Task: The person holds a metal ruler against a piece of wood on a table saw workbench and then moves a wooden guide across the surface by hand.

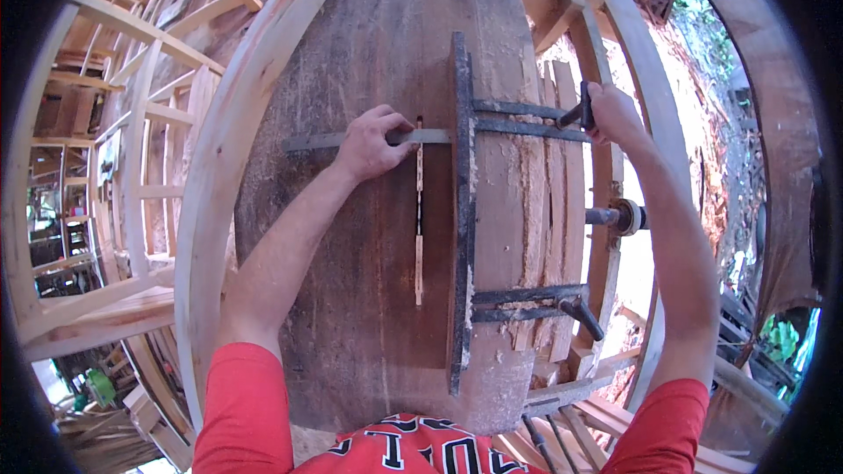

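My left hand (378, 142) pinches a flat grey strip like a ruler (316, 141), lying crosswise over the worktable (351, 333). One end of the strip meets a long dark fence (462, 211); the other sticks out left past my hand. Beneath the strip, a narrow slot with pale and dark sections (419, 219) runs lengthwise in the tabletop. My right hand (615, 114), at the far right, is closed around a dark clamp handle (575, 112) at the end of the fence's far arm (518, 116).
A second clamp handle (581, 318) sits on the fence's near arm (518, 303). Beyond the tabletop's right edge is a round shaft with a pulley (625, 217). Sawdust and loose slats (562, 211) lie along that side. Wooden frames (145, 132) stand at the left.
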The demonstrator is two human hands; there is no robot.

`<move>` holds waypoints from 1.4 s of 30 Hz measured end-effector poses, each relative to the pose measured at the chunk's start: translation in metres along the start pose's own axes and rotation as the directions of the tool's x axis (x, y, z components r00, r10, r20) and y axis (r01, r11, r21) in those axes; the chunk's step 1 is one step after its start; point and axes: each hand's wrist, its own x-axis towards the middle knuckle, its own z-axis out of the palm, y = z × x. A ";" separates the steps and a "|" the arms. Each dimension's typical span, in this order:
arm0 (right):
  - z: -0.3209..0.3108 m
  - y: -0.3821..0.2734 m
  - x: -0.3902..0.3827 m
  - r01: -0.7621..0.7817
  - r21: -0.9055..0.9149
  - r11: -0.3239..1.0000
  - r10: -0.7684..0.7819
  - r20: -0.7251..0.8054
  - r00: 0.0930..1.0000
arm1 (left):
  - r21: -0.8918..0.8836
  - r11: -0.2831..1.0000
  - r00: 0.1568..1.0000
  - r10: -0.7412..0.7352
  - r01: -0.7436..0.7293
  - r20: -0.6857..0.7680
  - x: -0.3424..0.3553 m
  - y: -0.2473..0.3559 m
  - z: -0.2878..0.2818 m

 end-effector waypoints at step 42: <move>0.102 -0.002 0.050 0.115 0.830 0.545 0.642 -0.502 0.579 | -0.079 0.995 0.993 0.057 -0.065 -0.102 0.003 -0.002 0.010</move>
